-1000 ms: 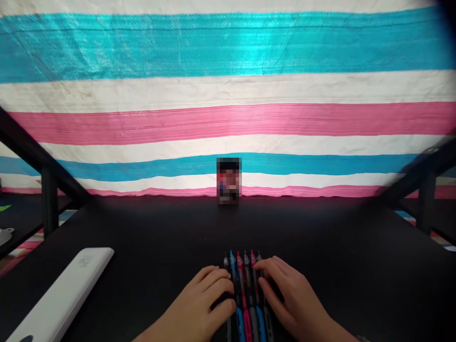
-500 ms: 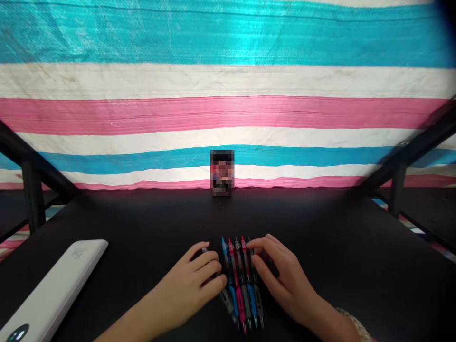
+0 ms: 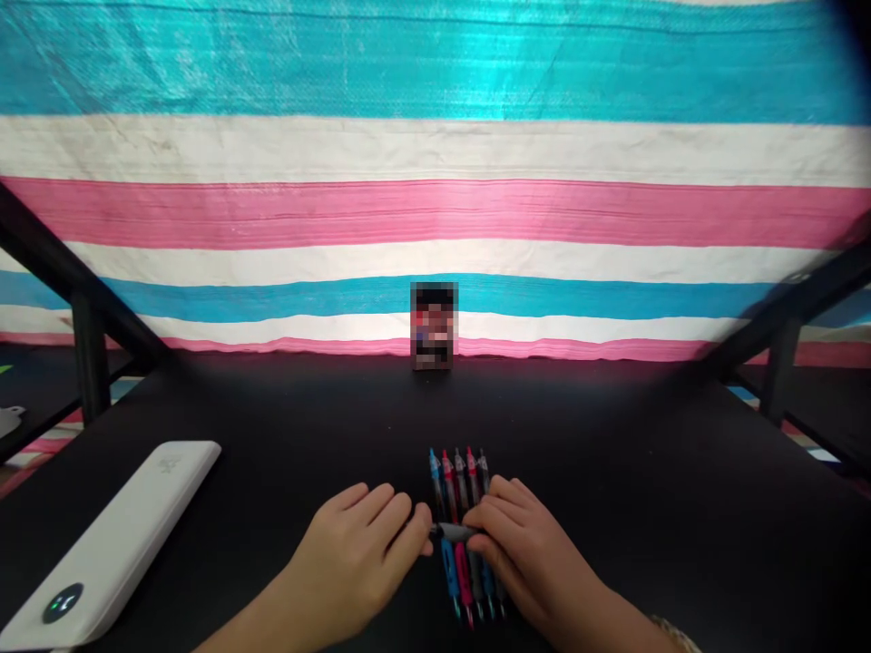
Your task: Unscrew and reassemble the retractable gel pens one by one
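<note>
A grey-gripped pen (image 3: pixel 452 531) is held crosswise over a row of several click pens (image 3: pixel 460 483) lying side by side on the black table. At its left end, my left hand (image 3: pixel 367 549) is closed around it, back of the hand up. My right hand (image 3: pixel 521 540) pinches the other end between thumb and fingers. The pens in the row have blue, red and dark tops pointing away from me and coloured grips towards me. My right hand and the held pen hide part of them.
To the left, a white power bank (image 3: pixel 129 535) with a lit round display lies on the black table (image 3: pixel 306 408). A small box (image 3: pixel 434 326), pixelated, stands at the back edge. Black metal frames (image 3: pixel 92 354) flank the table, and a striped tarp (image 3: pixel 435 213) hangs behind.
The grey-gripped pen has come from the row's left side, under my left hand, to lie crosswise between both hands. My right hand has closed on its end. The view has shifted slightly.
</note>
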A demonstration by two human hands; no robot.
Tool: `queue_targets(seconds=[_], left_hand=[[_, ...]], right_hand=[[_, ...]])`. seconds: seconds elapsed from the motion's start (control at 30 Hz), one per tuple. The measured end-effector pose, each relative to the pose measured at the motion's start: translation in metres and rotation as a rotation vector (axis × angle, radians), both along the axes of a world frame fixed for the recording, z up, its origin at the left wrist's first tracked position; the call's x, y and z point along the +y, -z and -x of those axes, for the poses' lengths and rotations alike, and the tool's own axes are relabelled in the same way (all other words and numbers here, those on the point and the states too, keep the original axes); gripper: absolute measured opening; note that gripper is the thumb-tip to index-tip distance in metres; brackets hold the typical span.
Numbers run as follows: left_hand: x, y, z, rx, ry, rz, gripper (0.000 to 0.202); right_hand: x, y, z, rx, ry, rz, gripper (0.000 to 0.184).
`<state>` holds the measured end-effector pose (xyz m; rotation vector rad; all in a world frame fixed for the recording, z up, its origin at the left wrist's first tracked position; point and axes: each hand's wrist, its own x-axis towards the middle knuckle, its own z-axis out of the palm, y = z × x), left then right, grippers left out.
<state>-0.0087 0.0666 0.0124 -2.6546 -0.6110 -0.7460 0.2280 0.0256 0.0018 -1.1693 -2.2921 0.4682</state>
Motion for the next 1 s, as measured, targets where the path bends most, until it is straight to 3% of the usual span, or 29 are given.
queue_targets(seconds=[0.2, 0.3, 0.43, 0.7, 0.87, 1.0], left_hand=[[-0.004, 0.004, -0.003, 0.01, -0.034, 0.042, 0.028], [-0.007, 0.004, -0.005, -0.006, -0.054, 0.141, 0.032], [-0.009, 0.006, -0.007, -0.01, -0.074, 0.34, 0.039], [-0.011, 0.022, -0.001, -0.021, -0.027, 0.603, 0.047], [-0.013, 0.0, 0.0, -0.033, -0.082, 1.052, 0.044], [-0.008, -0.015, 0.004, -0.188, -0.105, 1.153, 0.03]], right_hand=[[0.002, 0.007, 0.001, -0.053, 0.026, -0.137, 0.049], [0.0, 0.01, 0.003, -0.014, 0.053, -0.175, 0.05], [-0.003, 0.01, 0.003, 0.028, 0.061, -0.234, 0.041], [-0.008, 0.011, 0.003, 0.003, 0.063, -0.407, 0.028], [-0.01, 0.008, 0.004, 0.035, 0.075, -0.534, 0.019], [-0.006, 0.006, -0.003, 0.171, 0.082, -0.326, 0.017]])
